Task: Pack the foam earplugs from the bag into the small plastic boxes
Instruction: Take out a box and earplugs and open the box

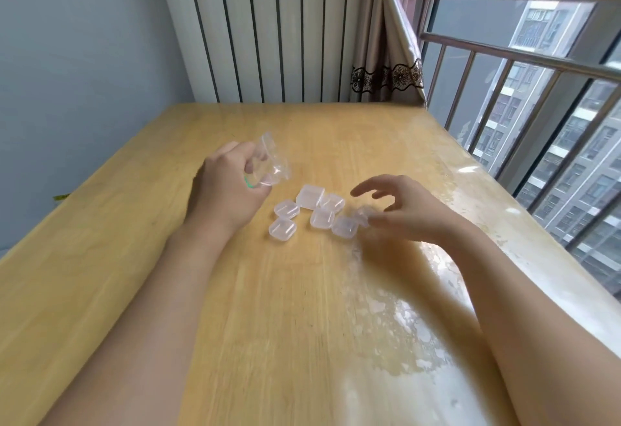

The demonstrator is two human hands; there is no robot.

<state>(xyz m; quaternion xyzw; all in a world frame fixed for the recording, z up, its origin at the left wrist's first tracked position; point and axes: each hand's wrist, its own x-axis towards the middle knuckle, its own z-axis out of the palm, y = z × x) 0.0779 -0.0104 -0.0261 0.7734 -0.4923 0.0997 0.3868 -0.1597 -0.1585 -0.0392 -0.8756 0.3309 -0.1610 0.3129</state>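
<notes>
Left hand (228,187) grip pinching clear bag (270,163), long axis tilted up-left, right hand (403,210) grip spread beside boxes (309,214)

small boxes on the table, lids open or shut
Shut, as far as visible: the small plastic boxes lie as closed squares on the table; the one by the right hand is blurred.

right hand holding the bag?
No, the clear bag is in the left hand; the right hand reaches open-fingered at the small boxes.

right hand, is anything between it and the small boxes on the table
Nothing visible does. The right hand hovers open beside the cluster of small plastic boxes, fingertips at the rightmost one. The left hand holds the bag off to the side.
</notes>
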